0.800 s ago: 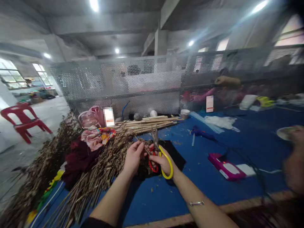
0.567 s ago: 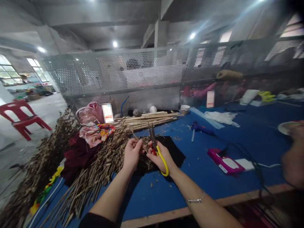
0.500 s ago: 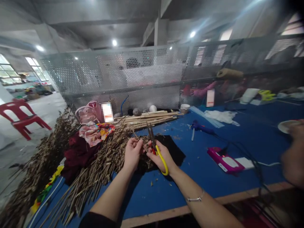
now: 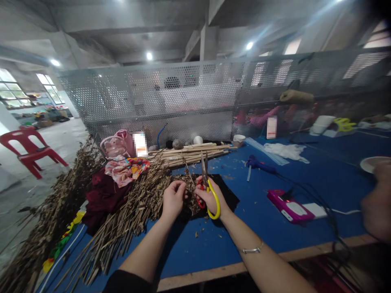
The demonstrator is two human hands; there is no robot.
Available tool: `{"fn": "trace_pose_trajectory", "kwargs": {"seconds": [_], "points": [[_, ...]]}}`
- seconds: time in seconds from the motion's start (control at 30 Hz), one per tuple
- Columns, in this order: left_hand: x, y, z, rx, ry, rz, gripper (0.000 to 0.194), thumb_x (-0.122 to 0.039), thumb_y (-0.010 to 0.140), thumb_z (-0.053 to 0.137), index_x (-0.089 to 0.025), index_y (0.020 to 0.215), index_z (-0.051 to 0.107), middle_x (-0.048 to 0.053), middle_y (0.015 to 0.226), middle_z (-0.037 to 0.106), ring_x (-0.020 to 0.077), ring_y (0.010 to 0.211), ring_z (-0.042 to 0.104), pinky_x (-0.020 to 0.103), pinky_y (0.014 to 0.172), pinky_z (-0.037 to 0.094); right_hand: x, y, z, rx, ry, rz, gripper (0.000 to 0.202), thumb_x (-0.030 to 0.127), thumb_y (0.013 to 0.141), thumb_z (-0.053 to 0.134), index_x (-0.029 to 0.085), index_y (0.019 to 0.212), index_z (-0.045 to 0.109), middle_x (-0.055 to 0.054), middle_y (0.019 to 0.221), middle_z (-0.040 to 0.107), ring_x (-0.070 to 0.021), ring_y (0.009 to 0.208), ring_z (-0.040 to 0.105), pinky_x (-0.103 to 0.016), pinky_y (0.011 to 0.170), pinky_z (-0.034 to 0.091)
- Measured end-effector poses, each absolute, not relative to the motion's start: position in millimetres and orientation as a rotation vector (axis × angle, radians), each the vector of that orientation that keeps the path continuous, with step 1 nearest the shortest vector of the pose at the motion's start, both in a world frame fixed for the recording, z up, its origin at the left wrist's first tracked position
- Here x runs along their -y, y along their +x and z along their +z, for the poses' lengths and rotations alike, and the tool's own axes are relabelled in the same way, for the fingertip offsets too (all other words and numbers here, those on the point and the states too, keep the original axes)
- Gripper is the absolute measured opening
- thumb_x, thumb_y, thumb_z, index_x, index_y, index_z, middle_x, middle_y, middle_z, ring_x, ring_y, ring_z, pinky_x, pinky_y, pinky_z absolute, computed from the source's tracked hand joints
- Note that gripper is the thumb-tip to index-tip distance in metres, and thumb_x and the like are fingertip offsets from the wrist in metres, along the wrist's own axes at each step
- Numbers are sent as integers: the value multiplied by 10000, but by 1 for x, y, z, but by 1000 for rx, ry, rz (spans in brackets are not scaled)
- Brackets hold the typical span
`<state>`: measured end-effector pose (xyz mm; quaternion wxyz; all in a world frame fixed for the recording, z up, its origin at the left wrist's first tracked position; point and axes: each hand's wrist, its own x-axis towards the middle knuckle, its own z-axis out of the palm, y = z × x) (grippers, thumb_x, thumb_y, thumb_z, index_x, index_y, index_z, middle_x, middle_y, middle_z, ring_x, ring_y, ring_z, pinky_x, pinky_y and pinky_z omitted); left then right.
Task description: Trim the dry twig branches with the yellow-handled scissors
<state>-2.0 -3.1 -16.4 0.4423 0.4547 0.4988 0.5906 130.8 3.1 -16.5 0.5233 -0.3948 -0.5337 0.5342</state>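
Note:
My right hand (image 4: 212, 197) is closed on scissors (image 4: 217, 203) with one yellow and one red handle loop; their blades point up and away, slightly apart. Just left of it, my left hand (image 4: 174, 199) has its fingers curled together, and what they hold, if anything, is too small to make out. Both hands are above dry plant pieces on a black cloth (image 4: 227, 195). A large heap of dried stems (image 4: 122, 228) lies to the left of my left hand.
Wooden sticks (image 4: 195, 152) lie behind the hands. Maroon cloth (image 4: 102, 197) rests on the left stems. On the right of the blue table (image 4: 275, 252) are a pink device (image 4: 290, 206), a blue glue gun (image 4: 258, 162) and cables. Another person's hand (image 4: 378, 203) is at the right edge.
The scissors have turned more upright, and their blades have moved right, with my right hand. My left hand is slightly farther from the scissors. The view has shifted a little.

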Motion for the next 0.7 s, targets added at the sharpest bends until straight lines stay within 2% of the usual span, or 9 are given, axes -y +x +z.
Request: {"fn": "trace_pose_trajectory", "kwargs": {"seconds": [0.2,0.37,0.53,0.7], "points": [[7,3,-13,-1040,811,1315,318,-417,655,627,-155,783,500,-15,664,527,70,540,533,145,431,409,-2,129,-14,1384,-976,1154,299,229,656,568,203,925,439,59,641,480,-66,467,459,-176,432,385],[13,8,-10,-1081,992,1263,314,-378,662,639,-123,818,546,-21,584,527,43,456,468,137,414,376,1,126,-13,1437,-941,1148,294,219,656,553,201,930,445,51,641,505,-99,556,528,-211,533,429],[9,5,-14,-1192,1075,1303,288,-377,681,616,-120,800,568,-11,568,561,54,434,480,158,426,386,-1,126,-16,1443,-944,1148,358,194,613,578,204,944,441,61,634,512,-89,540,506,-209,545,426],[10,5,-14,-1127,1075,1318,270,-332,634,659,-128,801,598,-11,585,585,74,468,516,186,476,426,0,127,-13,1446,-987,1078,301,217,646,548,197,931,453,58,622,496,-83,526,473,-198,530,412]]}}
